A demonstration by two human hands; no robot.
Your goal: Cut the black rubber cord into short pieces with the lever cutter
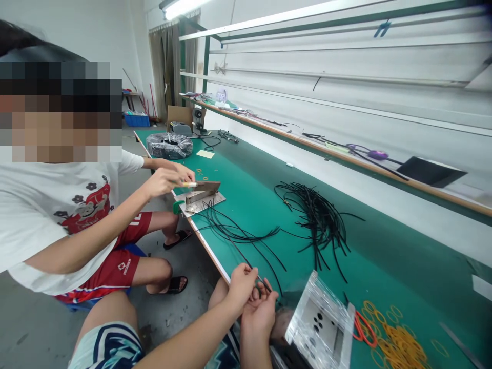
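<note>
Forearms [192, 330] up close, left hand [243, 284] and right hand [263, 307] on one black cable [241, 254]

At lower centre my hands meet near the front edge of the green desk [376, 256]. My left hand is narrowed to a pinch, thumb against fingers; my right is curled round the same cable, palm turned up, so together they seem to steady one short stretch. The rest of it slants up and left toward the loose cables [238, 236] spread at centre, probably slack so that nothing tugs at my grip.

Right of centre lies a bundle of cables [321, 218], set back perhaps to give me elbow room. At lower right a film-wrapped metal box [313, 325] stands tilted just beside my right hand; past it lie orange-handled scissors [363, 328] and yellow rubber bands [405, 346], close enough, I judge, to pick up without leaning.

At left a co-worker [88, 215] sits with one hand [164, 182] round a pale handle [189, 184] at a metal fixture [203, 203]; the green clamp [178, 206] on the desk edge probably pins it down.
</note>
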